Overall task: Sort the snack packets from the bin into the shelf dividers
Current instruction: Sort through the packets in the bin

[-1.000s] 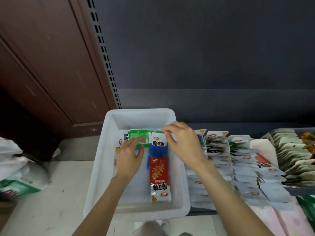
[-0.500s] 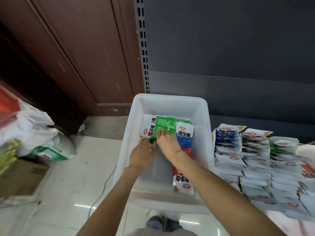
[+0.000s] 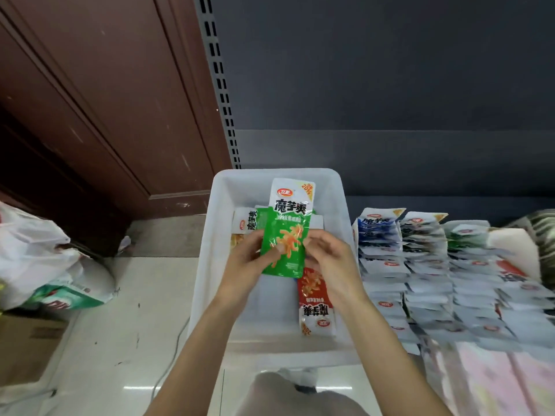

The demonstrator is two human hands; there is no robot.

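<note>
Holding a green-and-white foil snack packet (image 3: 286,232) upright above the white rectangular plastic bin (image 3: 207,265), the left hand (image 3: 246,265) pinches its lower left edge with thumb on the front, while the right hand (image 3: 332,262) grips its right edge. A red-and-white snack packet (image 3: 313,301) lies flat in the bin below. Rows of stacked snack packets (image 3: 420,265) fill the shelf just beside the bin's right wall.
</note>
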